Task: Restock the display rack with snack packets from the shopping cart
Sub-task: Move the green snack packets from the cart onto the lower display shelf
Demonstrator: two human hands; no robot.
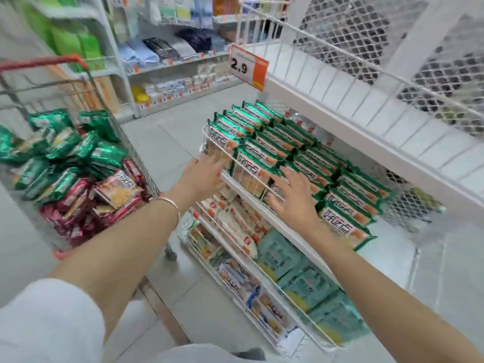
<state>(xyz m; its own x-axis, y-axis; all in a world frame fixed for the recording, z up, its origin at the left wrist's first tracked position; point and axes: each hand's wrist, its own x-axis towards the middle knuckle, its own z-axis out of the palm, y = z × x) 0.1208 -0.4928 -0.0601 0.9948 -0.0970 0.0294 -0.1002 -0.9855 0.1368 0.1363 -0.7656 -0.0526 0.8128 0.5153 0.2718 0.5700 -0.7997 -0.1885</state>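
I see both hands held out to the middle shelf (289, 229) of the white wire rack (340, 82). The left hand (203, 176) is wide, the fingers straight, and the fingertips touch the front of the green packets (301, 153) at the left corner of this shelf, on the low wire guard. It holds nothing. A thin bracelet (170, 201) sits on the left wrist. The right hand (296, 199) is also wide, with fingers spread, over the front row of packets a little to the right. I cannot tell if it presses on them or only hangs just above. It holds nothing too.

The green packets fill the middle shelf in close rows that stand on edge and lean backward, from the front guard to the mesh back. An orange and white price sign (248, 66) with "2.9" hangs on the shelf above.

The cart (44, 61) stands to the left of the rack, near it, on the tiled floor (162, 142). Inside lies a heap (65, 142) of the same green packets, with red packets (78, 205) at the near side.

On the lower shelf there are white packets (235, 226) and pale teal packets (301, 279). The picture is a little blurred.
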